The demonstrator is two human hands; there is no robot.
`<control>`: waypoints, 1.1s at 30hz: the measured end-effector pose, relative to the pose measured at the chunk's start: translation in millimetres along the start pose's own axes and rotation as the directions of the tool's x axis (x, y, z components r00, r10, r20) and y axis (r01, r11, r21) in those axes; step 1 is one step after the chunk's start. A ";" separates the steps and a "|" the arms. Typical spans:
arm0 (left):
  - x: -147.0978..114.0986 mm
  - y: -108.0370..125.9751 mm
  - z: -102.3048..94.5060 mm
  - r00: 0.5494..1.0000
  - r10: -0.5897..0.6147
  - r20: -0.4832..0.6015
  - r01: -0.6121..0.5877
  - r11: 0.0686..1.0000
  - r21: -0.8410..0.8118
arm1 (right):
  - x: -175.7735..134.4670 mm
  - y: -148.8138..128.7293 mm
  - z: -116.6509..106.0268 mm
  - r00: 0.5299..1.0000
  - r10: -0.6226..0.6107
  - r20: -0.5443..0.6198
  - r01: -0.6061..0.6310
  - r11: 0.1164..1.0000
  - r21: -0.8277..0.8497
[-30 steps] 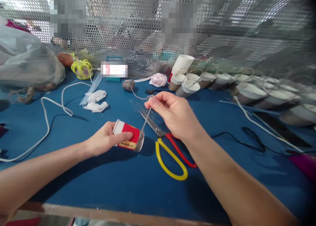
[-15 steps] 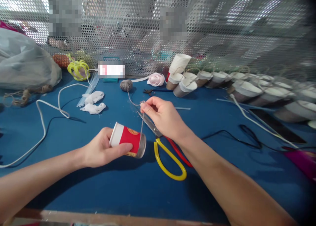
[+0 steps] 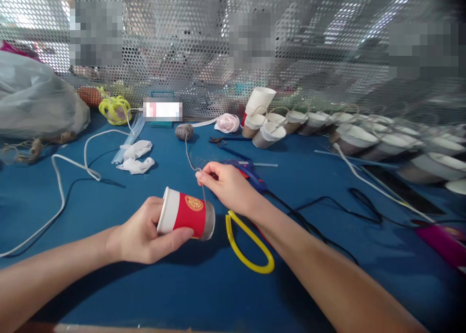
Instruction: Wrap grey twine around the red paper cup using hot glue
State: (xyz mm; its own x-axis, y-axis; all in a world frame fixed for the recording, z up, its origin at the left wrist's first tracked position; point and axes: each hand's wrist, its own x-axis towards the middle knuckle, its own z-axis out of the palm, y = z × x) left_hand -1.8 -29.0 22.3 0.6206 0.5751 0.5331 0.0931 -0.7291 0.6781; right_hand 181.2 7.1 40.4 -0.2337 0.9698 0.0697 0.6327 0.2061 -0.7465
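The person keeps a paper cup (image 3: 186, 216) above the blue table (image 3: 174, 289), in the lower middle of the view. If this cup is taken as the centre of a clock, its mouth turns to nine o'clock and its base to three. The left hand (image 3: 145, 231) comes from nine o'clock and is closed around the mouth end, the thumb lying along the red side; its other fingers are mostly hidden. Probably it grips there so that the base end is free, because a grey band (image 3: 210, 220) of wound yarn goes around that end.

The right hand (image 3: 229, 185), at two o'clock, has thumb and index finger narrow, pinching the grey yarn (image 3: 188, 153). From this pinch one part drops to the band, and the other runs to the yarn ball (image 3: 184, 132) at twelve o'clock. The short part looks rather straight, so the pinch perhaps serves to guide it and prevent slack. The ball lies far from both wrists, which seems sensible, since it can give thread without obstacle.

A yellow handle (image 3: 262, 269) is at four o'clock, and a blue tool (image 3: 259, 182), partly covered by the right forearm, at two, seemingly within easy reach. Further at two, other cups (image 3: 358, 135) stand grouped, apart from the work.
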 end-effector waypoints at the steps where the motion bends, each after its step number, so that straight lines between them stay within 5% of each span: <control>1: 0.0 0.2 0.0 1.000 0.010 -0.001 -0.010 1.000 0.012 | 0.1 0.2 1.0 1.000 0.004 0.014 -0.004 1.000 0.003; 11: 1.1 -1.5 -1.3 0.995 0.100 -0.009 -0.099 0.995 0.025 | -1.0 1.0 7.4 0.989 0.039 0.144 -0.047 0.998 0.051; 15: 0.1 3.3 -4.3 0.981 -0.194 0.018 0.195 0.978 -0.077 | -1.6 2.5 8.6 0.985 0.049 0.164 -0.062 0.995 0.076; 21: 0.1 4.2 -1.8 0.844 -0.536 0.027 0.485 0.742 -0.463 | 2.1 6.5 10.3 0.987 0.064 0.145 -0.081 0.990 0.116; 27: 2.5 1.1 1.1 0.744 -0.666 0.045 0.478 0.485 -0.732 | 1.8 10.1 16.0 0.986 0.066 0.153 -0.090 0.984 0.153; 33: 7.0 5.1 1.7 0.719 -0.692 0.065 0.428 0.367 -0.826 | -0.2 7.3 16.1 0.988 0.058 0.140 -0.080 0.984 0.156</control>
State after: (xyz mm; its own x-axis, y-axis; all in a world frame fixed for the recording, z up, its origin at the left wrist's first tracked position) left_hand 4.3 -29.3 28.7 0.4325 0.8938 -0.1188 -0.3433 0.2851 0.8949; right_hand 174.0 6.3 24.3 -0.2975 0.9524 -0.0671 0.5260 0.1048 -0.8440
